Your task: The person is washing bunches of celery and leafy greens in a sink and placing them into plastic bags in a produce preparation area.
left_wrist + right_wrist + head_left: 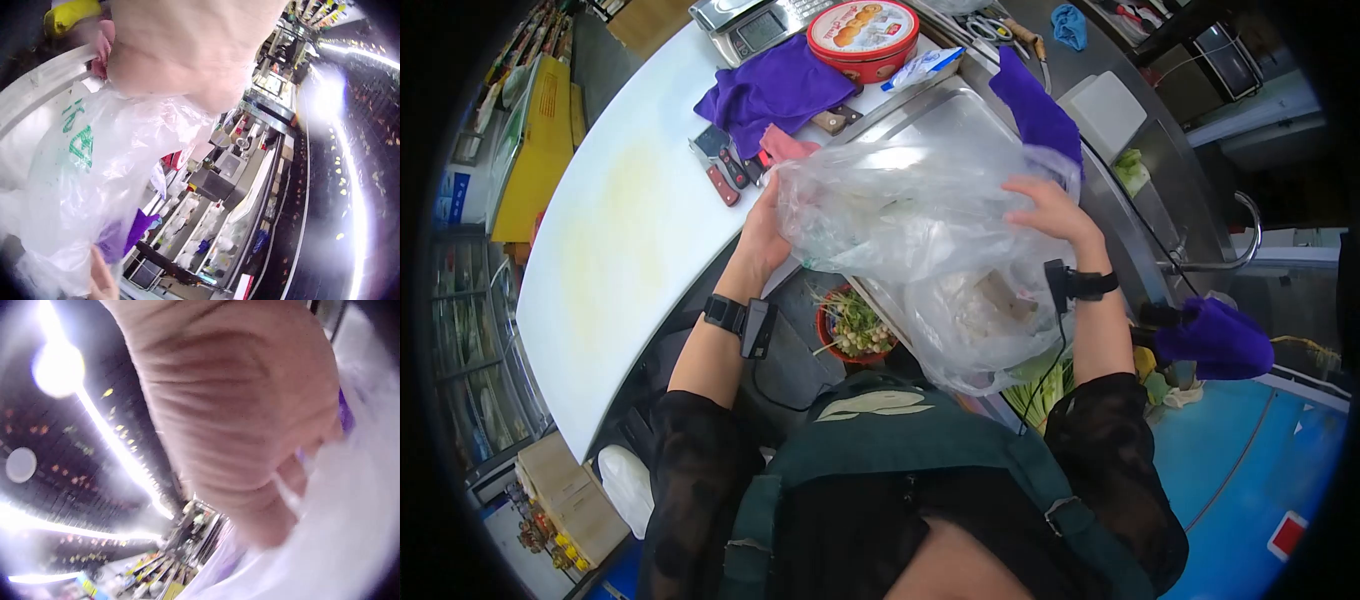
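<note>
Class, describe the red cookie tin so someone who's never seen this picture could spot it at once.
In the head view, follow the big white table up to its far end, where a purple cloth lies beside a grey scale. The cookie tin sits right of the scale. Its red sides and the golden cookies pictured on its lid set it apart from both.

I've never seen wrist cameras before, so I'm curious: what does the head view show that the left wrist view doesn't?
Only the head view: the reddish tub of greens and a red-handled knife.
Only the left wrist view: bright ceiling lights.
Both: the plastic bag, some purple cloth, the left hand and at least part of the right hand.
</note>
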Motion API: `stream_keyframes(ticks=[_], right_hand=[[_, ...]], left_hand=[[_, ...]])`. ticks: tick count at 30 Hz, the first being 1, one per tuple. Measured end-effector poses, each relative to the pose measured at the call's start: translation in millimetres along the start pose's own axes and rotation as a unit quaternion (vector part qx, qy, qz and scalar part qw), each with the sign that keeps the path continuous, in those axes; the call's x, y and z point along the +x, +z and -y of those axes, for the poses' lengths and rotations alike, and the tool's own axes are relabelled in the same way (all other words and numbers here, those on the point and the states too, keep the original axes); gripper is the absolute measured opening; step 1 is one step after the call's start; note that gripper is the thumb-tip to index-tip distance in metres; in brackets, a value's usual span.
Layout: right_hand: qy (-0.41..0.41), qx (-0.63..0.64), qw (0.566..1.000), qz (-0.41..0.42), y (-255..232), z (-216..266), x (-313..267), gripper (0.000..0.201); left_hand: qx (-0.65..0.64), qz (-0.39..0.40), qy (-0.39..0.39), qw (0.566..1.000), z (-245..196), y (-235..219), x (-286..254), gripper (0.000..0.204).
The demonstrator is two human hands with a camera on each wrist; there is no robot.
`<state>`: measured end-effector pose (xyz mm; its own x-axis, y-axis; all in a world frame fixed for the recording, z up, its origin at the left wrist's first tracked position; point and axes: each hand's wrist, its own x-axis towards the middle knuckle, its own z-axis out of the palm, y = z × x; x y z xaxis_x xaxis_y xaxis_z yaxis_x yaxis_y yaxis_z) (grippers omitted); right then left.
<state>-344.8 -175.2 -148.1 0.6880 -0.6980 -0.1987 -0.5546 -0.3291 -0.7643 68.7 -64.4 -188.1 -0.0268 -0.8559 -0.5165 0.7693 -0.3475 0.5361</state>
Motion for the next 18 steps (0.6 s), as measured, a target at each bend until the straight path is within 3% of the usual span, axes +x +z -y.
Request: stream_keyframes(ticks=[1,2,3,5,6,7,8,9,10,11,14,15,18], right_hand=[[0.001,-0.216,0.975,-0.053,6,22,3,0.049],[0.0,-0.421,0.901,-0.105,15,37,10,0.042],[-0.002,-0.419,0.902,-0.102,25,43,19,0.042],[-0.137,-0.252,0.947,-0.141,44,48,42,0.031],[-0.141,-0.25,0.948,-0.137,54,52,54,0.031],[-0.076,-0.161,0.984,-0.003,63,55,66,0.038],[-0.008,-0.067,0.989,0.133,69,54,75,0.045],[-0.011,-0.066,0.988,0.138,76,46,82,0.045],[-0.053,-0.189,0.98,0.037,83,35,89,0.055],[-0.095,-0.306,0.945,-0.065,85,28,97,0.064],[-0.031,-0.302,0.948,-0.098,67,17,133,0.079],[-0.032,-0.302,0.948,-0.095,69,18,134,0.079],[-0.15,-0.27,0.95,0.052,80,28,133,0.047]], left_hand=[[0.009,-0.005,-0.004,1.0,4,3,-8,0.052],[0.019,-0.008,-0.009,1.0,6,8,-15,0.053],[0.018,-0.013,-0.008,1.0,7,15,-21,0.053],[-0.014,-0.013,0.03,0.999,11,26,-31,0.056],[-0.016,-0.018,0.033,0.999,12,24,-32,0.056],[-0.018,-0.018,0.041,0.999,13,21,-33,0.057],[-0.019,-0.019,0.048,0.999,14,19,-34,0.058],[-0.021,-0.024,0.049,0.998,14,21,-39,0.058],[-0.014,-0.039,0.053,0.998,14,25,-43,0.058],[-0.006,-0.054,0.056,0.997,15,26,-47,0.058],[0.017,-0.052,0.08,0.995,21,23,-52,0.059],[0.015,-0.055,0.081,0.995,21,22,-53,0.059],[-0.005,-0.068,0.1,0.993,23,18,-56,0.06]])
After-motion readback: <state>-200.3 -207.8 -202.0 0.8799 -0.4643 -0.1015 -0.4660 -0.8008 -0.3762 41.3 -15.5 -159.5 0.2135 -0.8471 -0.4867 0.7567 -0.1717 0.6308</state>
